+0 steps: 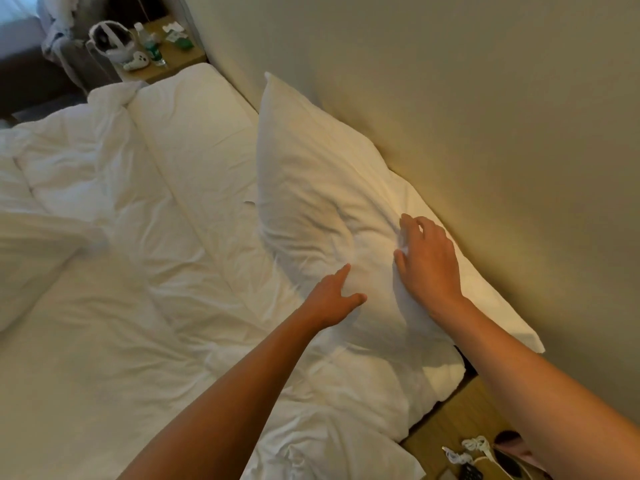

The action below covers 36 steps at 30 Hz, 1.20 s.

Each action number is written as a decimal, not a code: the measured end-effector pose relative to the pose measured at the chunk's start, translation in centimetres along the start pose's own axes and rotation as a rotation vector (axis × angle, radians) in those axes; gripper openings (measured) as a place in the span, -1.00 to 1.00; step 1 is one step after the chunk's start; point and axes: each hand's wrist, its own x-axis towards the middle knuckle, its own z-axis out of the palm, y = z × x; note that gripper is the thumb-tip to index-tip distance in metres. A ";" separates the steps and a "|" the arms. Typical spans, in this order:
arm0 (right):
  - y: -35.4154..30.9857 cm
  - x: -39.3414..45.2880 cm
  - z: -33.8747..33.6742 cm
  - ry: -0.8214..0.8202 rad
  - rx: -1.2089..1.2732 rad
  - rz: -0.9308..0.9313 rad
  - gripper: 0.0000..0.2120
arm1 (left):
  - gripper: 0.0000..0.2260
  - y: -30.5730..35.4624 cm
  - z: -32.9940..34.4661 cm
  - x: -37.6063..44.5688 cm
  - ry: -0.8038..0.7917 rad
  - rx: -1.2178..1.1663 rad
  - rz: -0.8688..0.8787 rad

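Observation:
A white pillow (311, 174) leans against the beige headboard wall (450, 98) on a bed with white sheets. My right hand (427, 261) lies on the pillow's near part with fingers spread and slightly bent, pressing into the fabric. My left hand (334, 296) touches the pillow's lower left side, thumb and fingers extended. Both forearms reach in from the bottom of the view.
A rumpled white duvet (104, 237) covers the bed to the left. A second flat pillow (194, 112) lies at the far head end. A far nightstand (166, 53) holds bottles and a headset. A near wooden nightstand (460, 424) carries cables and a remote.

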 end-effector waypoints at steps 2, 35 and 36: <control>-2.6 -1.6 -0.1 -0.016 -0.042 -0.115 -0.38 | -0.24 -2.0 -1.0 -2.9 0.008 -0.044 -0.027; -76.6 -61.2 14.8 -0.828 -0.131 -1.273 -0.46 | -0.43 -66.7 1.0 -86.5 0.859 -0.701 -0.970; -78.0 -61.5 15.6 -0.823 -0.125 -1.282 -0.46 | -0.44 -67.8 0.5 -86.8 0.874 -0.704 -0.986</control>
